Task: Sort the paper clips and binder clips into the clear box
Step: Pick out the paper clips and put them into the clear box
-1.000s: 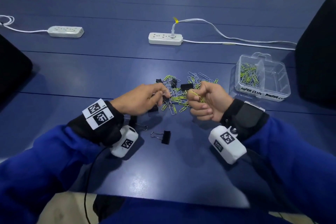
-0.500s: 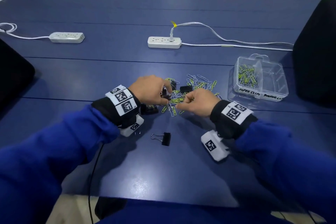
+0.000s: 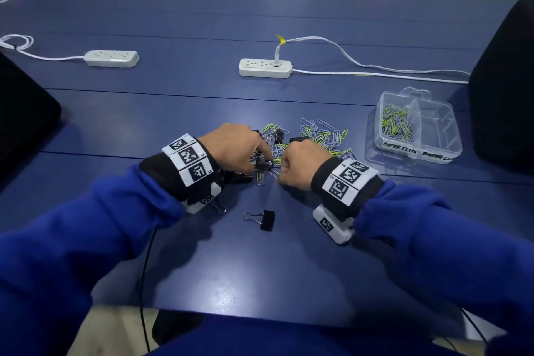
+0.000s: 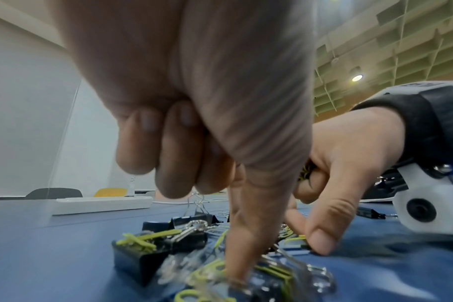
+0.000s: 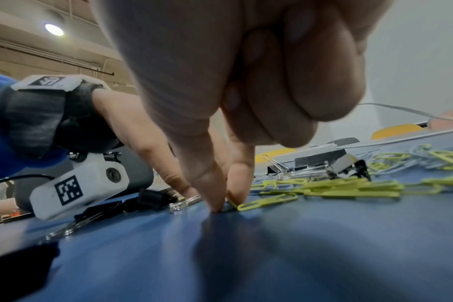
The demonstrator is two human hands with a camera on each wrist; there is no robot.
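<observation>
Green and silver paper clips (image 3: pixel 323 137) lie mixed with black binder clips in a pile mid-table. My left hand (image 3: pixel 264 160) is knuckles up at the pile's near left. Its thumb and forefinger (image 4: pixel 236 271) come down on a binder clip (image 3: pixel 264 165), with its wire handle (image 5: pixel 186 201) at their tips and the other fingers curled. My right hand (image 3: pixel 281 173) pinches the end of a green paper clip (image 5: pixel 268 201) flat on the table. More green clips (image 4: pixel 304 173) sit in its curled fingers. The clear box (image 3: pixel 446 150) stands at the right with paper clips in its left compartment.
A lone binder clip (image 3: pixel 265 220) lies near the front, between my wrists. Another one (image 3: pixel 219 207) pokes out under my left wrist camera. Two white power strips (image 3: pixel 265 68) with cables lie farther back. Dark objects stand at the left edge and at the right edge (image 3: pixel 502 89).
Both hands were raised in front of the pile, the right holding a green clip. They have turned knuckles up and dropped onto the pile's near edge.
</observation>
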